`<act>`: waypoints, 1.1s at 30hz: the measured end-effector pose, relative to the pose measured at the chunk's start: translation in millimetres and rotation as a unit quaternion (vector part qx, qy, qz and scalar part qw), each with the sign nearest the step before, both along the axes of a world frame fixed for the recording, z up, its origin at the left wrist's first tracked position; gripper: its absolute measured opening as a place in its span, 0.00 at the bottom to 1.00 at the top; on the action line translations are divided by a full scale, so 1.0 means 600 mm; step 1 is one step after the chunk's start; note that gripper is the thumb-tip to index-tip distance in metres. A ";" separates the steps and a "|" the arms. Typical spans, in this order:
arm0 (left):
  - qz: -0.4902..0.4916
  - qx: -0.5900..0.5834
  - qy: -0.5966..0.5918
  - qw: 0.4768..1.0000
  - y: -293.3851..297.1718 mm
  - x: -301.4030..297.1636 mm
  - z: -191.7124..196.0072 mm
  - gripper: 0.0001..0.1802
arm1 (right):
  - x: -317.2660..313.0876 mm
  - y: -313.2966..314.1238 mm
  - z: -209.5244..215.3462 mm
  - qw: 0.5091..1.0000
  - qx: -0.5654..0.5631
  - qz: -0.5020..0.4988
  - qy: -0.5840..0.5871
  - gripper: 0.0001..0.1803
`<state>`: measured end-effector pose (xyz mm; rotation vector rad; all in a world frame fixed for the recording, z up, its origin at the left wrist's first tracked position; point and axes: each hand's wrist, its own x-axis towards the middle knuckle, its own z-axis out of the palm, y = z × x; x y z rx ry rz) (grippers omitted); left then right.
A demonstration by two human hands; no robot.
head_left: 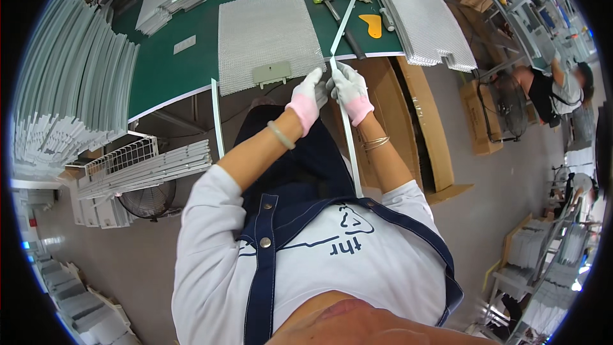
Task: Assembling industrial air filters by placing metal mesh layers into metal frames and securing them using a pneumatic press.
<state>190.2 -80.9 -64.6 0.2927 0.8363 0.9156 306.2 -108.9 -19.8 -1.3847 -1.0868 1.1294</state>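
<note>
Just off the near right corner of the silver mesh panel [268,32], we find the long, narrow white strip [352,147], bent at the fingers, one leg angled forward beside the panel, the other running back away from it. We record the right hand, white-and-pink gloved [350,89], grasping it at the bend; the left hand, likewise gloved [308,99], is close by, though we cannot tell whether it grips anything. We judge the bend the weak point: support both legs, keep them in line, avoid twisting. Right of the panel, the dark-handled hammer [350,41] lies across the forward leg's path; we advise lifting clear.
</note>
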 end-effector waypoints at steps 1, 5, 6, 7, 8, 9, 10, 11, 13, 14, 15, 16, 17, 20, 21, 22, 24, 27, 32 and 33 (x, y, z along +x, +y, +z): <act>0.035 0.019 -0.010 0.999 0.009 0.015 -0.005 0.17 | 0.003 0.000 -0.004 1.000 0.009 0.002 -0.006 0.17; 0.091 0.066 0.008 0.994 0.037 0.027 -0.005 0.11 | 0.007 0.006 -0.016 1.000 0.008 0.015 0.001 0.16; 0.092 0.051 0.019 0.994 0.038 0.028 -0.001 0.11 | 0.008 0.008 -0.018 1.000 0.011 0.026 0.014 0.17; 0.092 0.050 0.020 0.994 0.039 0.027 -0.004 0.11 | 0.006 0.008 -0.018 1.000 0.010 0.026 0.014 0.17; 0.089 0.064 0.014 0.994 0.042 0.025 -0.006 0.11 | 0.004 0.010 -0.018 0.999 0.014 0.035 0.019 0.17; 0.085 0.078 0.007 0.993 0.045 0.024 -0.008 0.11 | 0.004 0.011 -0.017 0.999 0.019 0.044 0.023 0.17; 0.084 0.078 0.008 0.993 0.046 0.025 -0.007 0.11 | 0.004 0.011 -0.017 0.999 0.018 0.044 0.024 0.17; 0.089 0.057 0.008 0.994 0.046 0.026 -0.006 0.11 | 0.004 0.010 -0.016 0.999 0.012 0.044 0.021 0.17; 0.094 0.037 0.008 0.995 0.044 0.027 0.000 0.11 | 0.005 0.009 -0.015 0.999 0.006 0.045 0.018 0.17; 0.088 0.032 0.003 0.996 0.041 0.027 0.004 0.10 | 0.006 0.009 -0.016 0.999 -0.002 0.041 0.032 0.16; 0.082 0.027 -0.003 0.996 0.039 0.028 0.008 0.10 | 0.006 0.009 -0.016 0.998 -0.010 0.037 0.046 0.15; 0.084 0.027 -0.004 0.996 0.042 0.023 0.002 0.10 | 0.005 0.007 -0.011 0.998 -0.011 0.039 0.045 0.15; 0.054 0.041 -0.009 0.998 0.047 0.015 -0.002 0.10 | 0.005 0.007 -0.004 0.996 -0.006 0.052 0.072 0.15; 0.021 0.059 -0.009 0.998 0.045 0.013 0.000 0.09 | 0.016 0.016 0.003 0.984 -0.006 0.097 0.151 0.19; 0.018 0.062 -0.002 0.998 0.042 0.016 0.004 0.09 | 0.032 0.028 -0.006 0.977 -0.020 0.132 0.168 0.18; 0.025 0.057 -0.003 0.998 0.031 0.019 0.023 0.10 | 0.032 0.034 -0.006 0.977 -0.020 0.132 0.168 0.18; 0.035 0.052 -0.005 0.998 0.036 0.017 0.022 0.09 | 0.028 0.046 -0.006 0.991 0.002 0.081 0.106 0.18; 0.032 0.059 -0.026 0.997 0.046 0.016 -0.006 0.08 | 0.020 0.065 -0.007 0.992 -0.027 0.082 0.091 0.15; -0.216 0.106 0.019 0.970 0.042 -0.049 0.005 0.15 | 0.018 0.092 -0.048 0.988 -0.026 0.100 0.116 0.10; -0.233 0.079 0.026 0.969 0.029 -0.074 0.032 0.17 | 0.017 0.086 -0.040 0.978 -0.042 0.139 0.151 0.13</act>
